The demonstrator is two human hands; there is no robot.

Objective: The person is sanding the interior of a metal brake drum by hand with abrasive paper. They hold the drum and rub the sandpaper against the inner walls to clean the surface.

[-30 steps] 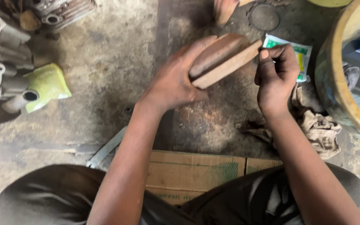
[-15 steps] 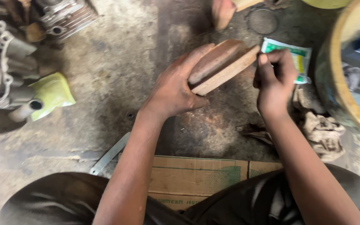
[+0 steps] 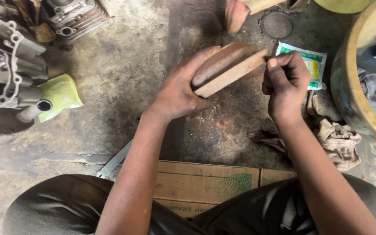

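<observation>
Greasy concrete floor beneath; a brown block (image 3: 229, 67) is gripped in the left hand (image 3: 177, 93), raised and tilted so its edge is presented to the clenched right hand (image 3: 286, 80) pressing there.

The wooden block (image 3: 229, 67) sits between the left hand (image 3: 179, 89) and the right hand (image 3: 286, 80), above the floor (image 3: 122, 91). Right of the block lie a sachet (image 3: 312, 65), a rag (image 3: 336, 139) and a tub (image 3: 362, 74); left, engine parts (image 3: 9, 65); nearer the person, cardboard (image 3: 205, 185).
</observation>
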